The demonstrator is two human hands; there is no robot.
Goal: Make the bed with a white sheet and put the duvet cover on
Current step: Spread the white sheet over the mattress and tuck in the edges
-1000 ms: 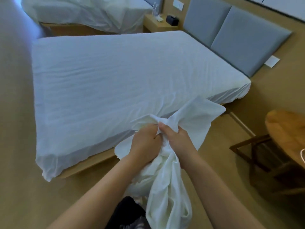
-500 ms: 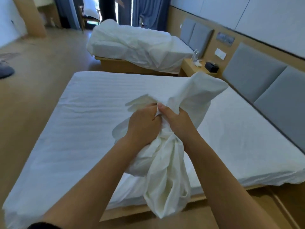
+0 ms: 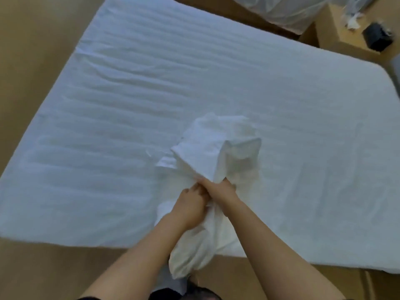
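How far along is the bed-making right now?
Done: the white sheet lies spread over the mattress, lightly wrinkled. In hand: the left hand and right hand both grip a bunched white cloth, likely the duvet cover, over the bed's near edge. Left: spreading it out and fitting it. No duvet shows on this bed.

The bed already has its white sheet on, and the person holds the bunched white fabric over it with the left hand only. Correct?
Not quite: the head view shows both the left hand and the right hand gripping the bunched white fabric, side by side. The white sheet is on the bed, as stated.
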